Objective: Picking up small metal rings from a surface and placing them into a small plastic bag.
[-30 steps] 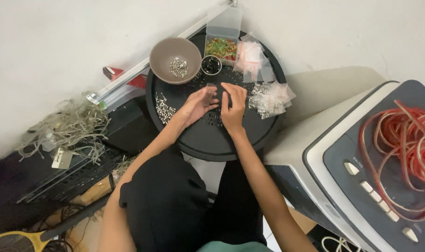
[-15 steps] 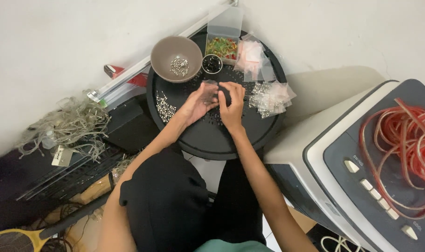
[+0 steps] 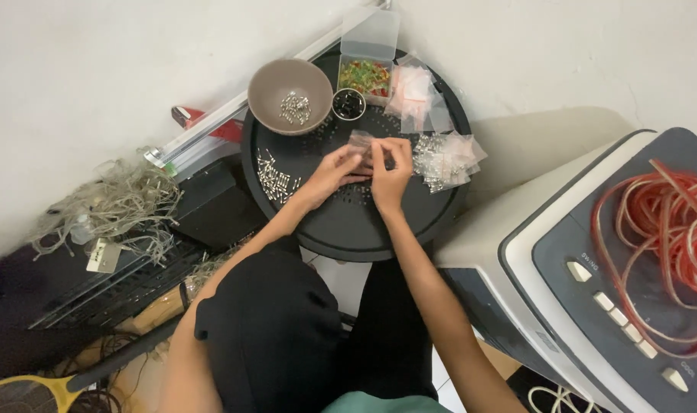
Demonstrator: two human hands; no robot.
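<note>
My left hand (image 3: 335,171) and my right hand (image 3: 391,174) meet over the middle of a round black tray (image 3: 341,229). Together they pinch a small clear plastic bag (image 3: 360,141) held just above the tray. A loose heap of small silver metal parts (image 3: 276,180) lies on the tray left of my left hand. A pile of filled clear bags (image 3: 446,157) lies right of my right hand. At the tray's far edge stand a brown bowl (image 3: 290,86) with metal parts, a small black cup (image 3: 348,104), and a clear box of coloured pieces (image 3: 365,77).
A grey-and-white appliance (image 3: 593,260) with coiled red tubing (image 3: 670,229) on top stands at the right. A tangle of pale fibre (image 3: 123,203) and black slats (image 3: 96,283) lie at the left, a yellow racket (image 3: 27,391) at the bottom left. White wall behind.
Both hands have lifted from the tray surface and moved slightly farther away, now holding up a small clear bag between them.
</note>
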